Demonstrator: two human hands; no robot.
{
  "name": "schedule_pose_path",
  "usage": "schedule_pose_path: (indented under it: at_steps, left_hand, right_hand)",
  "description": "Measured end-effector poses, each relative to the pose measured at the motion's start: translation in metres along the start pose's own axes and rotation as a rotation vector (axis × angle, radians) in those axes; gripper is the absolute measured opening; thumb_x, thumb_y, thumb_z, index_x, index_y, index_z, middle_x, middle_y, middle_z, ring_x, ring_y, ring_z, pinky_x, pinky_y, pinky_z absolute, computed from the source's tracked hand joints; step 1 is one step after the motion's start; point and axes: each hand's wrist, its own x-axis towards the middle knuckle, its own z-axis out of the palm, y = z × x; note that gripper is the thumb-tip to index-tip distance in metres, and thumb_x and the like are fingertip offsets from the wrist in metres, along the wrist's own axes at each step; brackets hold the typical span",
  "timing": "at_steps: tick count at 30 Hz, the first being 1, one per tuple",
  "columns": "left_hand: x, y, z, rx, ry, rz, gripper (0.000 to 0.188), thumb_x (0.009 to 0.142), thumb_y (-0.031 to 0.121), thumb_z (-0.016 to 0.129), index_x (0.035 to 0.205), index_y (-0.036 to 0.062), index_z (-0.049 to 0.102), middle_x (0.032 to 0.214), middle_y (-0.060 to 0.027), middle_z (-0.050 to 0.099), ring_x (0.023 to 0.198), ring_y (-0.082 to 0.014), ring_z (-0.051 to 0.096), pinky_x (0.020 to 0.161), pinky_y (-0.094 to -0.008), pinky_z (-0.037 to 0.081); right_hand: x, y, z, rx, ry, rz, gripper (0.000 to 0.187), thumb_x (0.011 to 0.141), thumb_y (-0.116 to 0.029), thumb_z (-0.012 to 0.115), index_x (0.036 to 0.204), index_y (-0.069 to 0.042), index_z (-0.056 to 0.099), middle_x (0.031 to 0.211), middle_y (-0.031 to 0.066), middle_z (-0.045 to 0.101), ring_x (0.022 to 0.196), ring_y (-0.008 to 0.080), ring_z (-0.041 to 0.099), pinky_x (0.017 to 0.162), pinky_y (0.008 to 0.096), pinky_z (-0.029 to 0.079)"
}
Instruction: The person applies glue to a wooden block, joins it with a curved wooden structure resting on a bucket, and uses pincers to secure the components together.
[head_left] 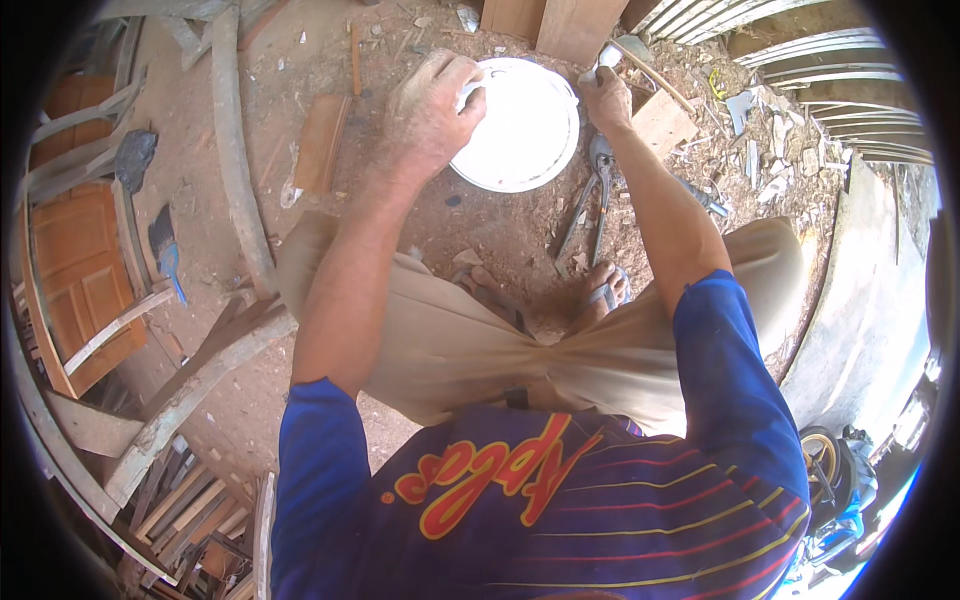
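Note:
A round white bucket top [518, 125] stands on the dirt in front of me, its surface glaring so that I cannot tell a lid from a filling. Over its left rim is my left hand [432, 112], dusty, with fingers and thumb curled; what lies between them is hard to make out. My right hand [607, 100] is beyond the bucket's right side, closed around a small white object [606, 60] whose kind is unclear. Below that hand, long-handled pincers [598, 185] lie on the ground by my right foot, handles toward me.
A thin stick [655, 75] and a flat wood piece [663, 122] lie right of my right hand. Reddish boards [322, 145] lie at left, near a curved timber frame [235, 150] and a blue-handled brush [168, 255]. Wooden panels [580, 28] stand ahead; rubble [775, 150] covers the right.

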Motion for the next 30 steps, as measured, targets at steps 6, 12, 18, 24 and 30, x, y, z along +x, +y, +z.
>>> schedule_pose_path:
  at_steps: [6,12,18,24,30]
  left_hand:
    - [0.001,-0.003,0.001,0.01,0.018,0.029,0.016,0.085,0.009,0.073,0.1,0.0081,0.068,0.101,-0.0095,0.069,0.096,-0.0296,0.07,0.082,-0.0406,0.057]
    - [0.001,-0.005,0.0,0.023,-0.021,0.024,0.017,0.086,0.011,0.073,0.102,0.007,0.068,0.104,-0.0088,0.068,0.095,-0.0282,0.07,0.082,-0.0407,0.058]
    - [-0.001,-0.009,0.0,0.049,-0.025,0.04,0.017,0.088,0.013,0.073,0.103,0.0073,0.069,0.104,-0.0077,0.068,0.093,-0.026,0.071,0.081,-0.0401,0.06]
    - [0.0,-0.01,0.002,0.016,-0.007,0.047,0.016,0.088,0.013,0.073,0.103,0.0076,0.069,0.104,-0.0076,0.068,0.093,-0.0259,0.071,0.08,-0.0405,0.06]
    - [0.001,-0.008,-0.001,-0.013,-0.007,0.042,0.016,0.086,0.009,0.073,0.101,0.0063,0.068,0.102,-0.01,0.068,0.094,-0.029,0.07,0.08,-0.0407,0.058]
  right_hand:
    - [0.003,0.004,0.002,0.012,0.02,-0.029,0.039,0.093,-0.041,0.065,0.103,-0.004,0.07,0.096,0.023,0.073,0.095,0.042,0.07,0.085,0.0491,0.053]
    - [0.001,0.0,0.002,0.015,0.017,-0.014,0.038,0.093,-0.04,0.065,0.101,-0.003,0.07,0.095,0.0225,0.073,0.093,0.0413,0.071,0.083,0.049,0.053]
    - [0.011,-0.015,-0.003,0.009,-0.002,-0.034,0.039,0.092,-0.037,0.069,0.109,-0.003,0.071,0.099,0.0213,0.075,0.093,0.0386,0.072,0.084,0.0469,0.054]
    - [0.02,-0.006,0.002,-0.043,0.035,-0.017,0.045,0.091,-0.037,0.071,0.122,-0.004,0.072,0.107,0.0188,0.076,0.101,0.0357,0.073,0.09,0.0444,0.055]
    - [0.019,-0.009,-0.001,-0.03,-0.005,0.037,0.049,0.089,-0.036,0.074,0.126,-0.004,0.07,0.113,0.0186,0.075,0.108,0.0349,0.071,0.095,0.0436,0.054]
